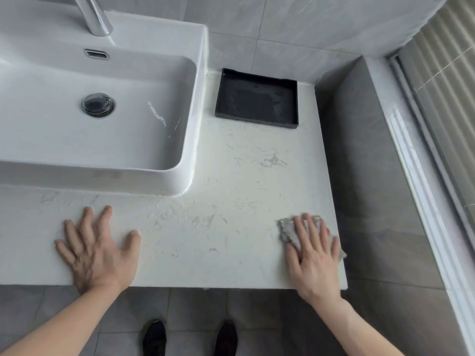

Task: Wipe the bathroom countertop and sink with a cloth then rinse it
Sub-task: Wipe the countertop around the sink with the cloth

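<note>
Head view: cloth [289, 233] flat under right hand [312, 255] on countertop [205, 227].

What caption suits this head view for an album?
Right hand presses a grey cloth on the white countertop; left hand rests flat.

Sink [102, 140] left on countertop [231, 201], tray [257, 98] behind right, cloth [289, 232] front right

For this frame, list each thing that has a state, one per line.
left hand: flat on the countertop, holding nothing
right hand: flat, pressing the cloth
cloth: crumpled, near the front right corner
sink: no water running
drain plug: cannot tell
black tray: empty
</note>
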`<move>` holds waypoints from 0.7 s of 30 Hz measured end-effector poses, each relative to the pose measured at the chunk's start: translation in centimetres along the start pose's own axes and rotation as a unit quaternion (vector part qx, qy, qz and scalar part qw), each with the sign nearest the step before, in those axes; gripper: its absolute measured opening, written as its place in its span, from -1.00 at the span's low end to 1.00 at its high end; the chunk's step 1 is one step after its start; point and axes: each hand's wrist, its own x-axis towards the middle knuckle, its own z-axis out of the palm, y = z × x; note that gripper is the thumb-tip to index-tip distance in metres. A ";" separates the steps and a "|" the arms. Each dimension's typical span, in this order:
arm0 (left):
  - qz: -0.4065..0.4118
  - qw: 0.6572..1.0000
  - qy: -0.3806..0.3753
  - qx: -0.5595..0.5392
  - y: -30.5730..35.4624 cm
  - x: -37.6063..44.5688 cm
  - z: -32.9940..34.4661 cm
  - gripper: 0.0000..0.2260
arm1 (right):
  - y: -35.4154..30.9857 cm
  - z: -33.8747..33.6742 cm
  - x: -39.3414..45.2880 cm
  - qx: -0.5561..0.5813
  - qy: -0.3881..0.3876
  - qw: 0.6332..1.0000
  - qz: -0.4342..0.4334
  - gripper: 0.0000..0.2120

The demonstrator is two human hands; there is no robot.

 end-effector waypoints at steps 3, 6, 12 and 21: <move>-0.001 1.000 -0.006 0.003 -0.1 0.0 0.0 -0.29 | 1.0 -0.2 0.3 -0.031 -0.001 0.999 0.039 -0.36; 0.001 1.000 -0.012 0.000 -0.2 0.0 0.1 -0.29 | -0.6 0.7 0.3 -0.022 0.025 0.996 0.089 -0.36; 0.009 1.000 -0.025 0.002 -0.3 0.1 0.1 -0.29 | -5.4 2.2 0.0 0.012 0.059 0.979 0.192 -0.36; 0.094 0.990 -0.090 -0.054 -3.2 0.6 -1.8 -0.33 | -21.7 6.7 -5.3 0.035 0.058 0.995 0.070 -0.37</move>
